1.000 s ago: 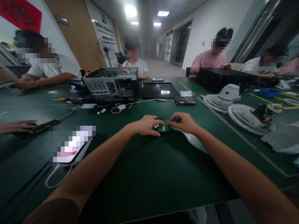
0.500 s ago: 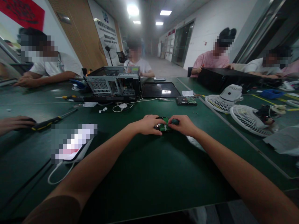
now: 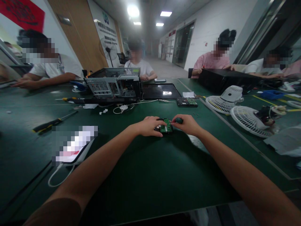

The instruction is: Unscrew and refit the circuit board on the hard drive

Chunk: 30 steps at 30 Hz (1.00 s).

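Hard drive (image 3: 168,128), one, green circuit board uppermost: lies flat on the green table (image 3: 150,179), straight ahead of the person, between the two hands. Long axis seems to run left to right; its left end is partly covered, so this is not certain.

Left hand (image 3: 148,126), bare: grasping the drive from the left, thumb along the near edge, one finger laid over the board.

Screwdriver with dark green handle (image 3: 179,120), one: long axis roughly left to right, handle end to the right, working end pointing left at the drive's right side. Tip too small to make out; contact cannot be told.

Right hand (image 3: 188,124), bare: fingers pinched around that handle.

Second drive (image 3: 187,102), one: flat, beyond the right hand, lengthwise left to right.

Black-and-yellow screwdriver (image 3: 47,125), one: on the table at left, blade pointing away and to the right.

Phone (image 3: 75,146), one: near the left forearm, its long axis slanting away to the right.
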{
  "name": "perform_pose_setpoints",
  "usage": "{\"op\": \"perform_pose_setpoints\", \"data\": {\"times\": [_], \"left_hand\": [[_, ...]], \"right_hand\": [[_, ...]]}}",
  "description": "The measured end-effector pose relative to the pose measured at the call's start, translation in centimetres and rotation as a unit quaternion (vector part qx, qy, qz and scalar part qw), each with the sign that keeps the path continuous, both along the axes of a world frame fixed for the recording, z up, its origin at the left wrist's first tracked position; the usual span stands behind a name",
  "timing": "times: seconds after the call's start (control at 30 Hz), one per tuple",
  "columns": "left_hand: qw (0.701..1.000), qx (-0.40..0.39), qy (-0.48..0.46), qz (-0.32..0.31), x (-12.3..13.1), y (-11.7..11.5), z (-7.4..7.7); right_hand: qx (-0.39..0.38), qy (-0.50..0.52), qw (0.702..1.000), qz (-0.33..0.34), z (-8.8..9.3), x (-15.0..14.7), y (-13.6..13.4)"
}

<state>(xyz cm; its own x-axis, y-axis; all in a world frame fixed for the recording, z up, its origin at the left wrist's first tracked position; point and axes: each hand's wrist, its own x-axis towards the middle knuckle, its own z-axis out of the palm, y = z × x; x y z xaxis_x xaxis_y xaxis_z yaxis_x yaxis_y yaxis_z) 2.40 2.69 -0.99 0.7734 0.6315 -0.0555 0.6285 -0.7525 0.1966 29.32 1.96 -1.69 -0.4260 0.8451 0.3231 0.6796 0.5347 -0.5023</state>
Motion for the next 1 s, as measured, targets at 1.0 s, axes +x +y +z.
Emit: {"op": "perform_pose_setpoints", "data": {"times": [1.0], "left_hand": [[1.000, 0.007, -0.001, 0.004, 0.1, -0.4, 0.4]], "right_hand": [[0.006, 0.274, 0.962, -0.018, 0.6, -1.1, -0.7]]}}
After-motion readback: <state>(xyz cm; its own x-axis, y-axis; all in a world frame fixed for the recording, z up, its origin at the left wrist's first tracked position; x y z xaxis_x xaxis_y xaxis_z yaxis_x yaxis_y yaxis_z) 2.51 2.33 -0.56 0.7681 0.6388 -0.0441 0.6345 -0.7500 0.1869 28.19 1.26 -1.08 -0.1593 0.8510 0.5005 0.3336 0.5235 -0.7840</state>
